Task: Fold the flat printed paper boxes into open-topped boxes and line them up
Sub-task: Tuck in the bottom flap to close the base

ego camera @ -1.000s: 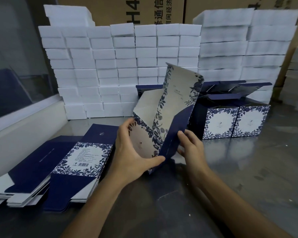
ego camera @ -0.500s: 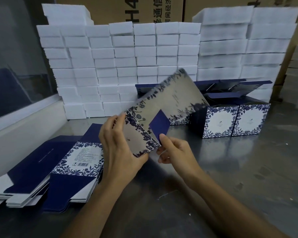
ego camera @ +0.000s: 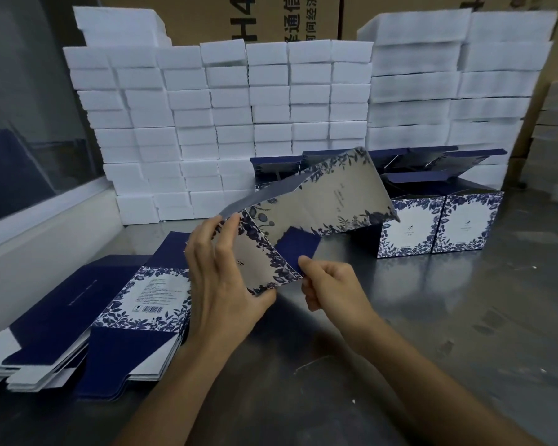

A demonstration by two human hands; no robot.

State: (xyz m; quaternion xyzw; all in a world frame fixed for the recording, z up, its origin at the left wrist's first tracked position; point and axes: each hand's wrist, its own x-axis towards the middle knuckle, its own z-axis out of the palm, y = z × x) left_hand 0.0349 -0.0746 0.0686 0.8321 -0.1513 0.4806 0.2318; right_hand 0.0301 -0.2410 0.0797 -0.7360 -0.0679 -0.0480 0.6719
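Paper box (ego camera: 322, 201), still mostly flat, held in the air above the metal table (ego camera: 464, 317), tilted up to the right. Left hand (ego camera: 219, 284) grips its near end, fingers on the printed face, thumb beneath: likely to steady the panel. Right hand (ego camera: 332, 284) pinches the dark blue flap (ego camera: 298, 249) at the lower edge, probably to fold it in as a bottom. Stack of flat blanks (ego camera: 136, 317) lies just left, within reach. Finished boxes (ego camera: 438, 223) stand in a row behind, against white foam blocks (ego camera: 271, 117).
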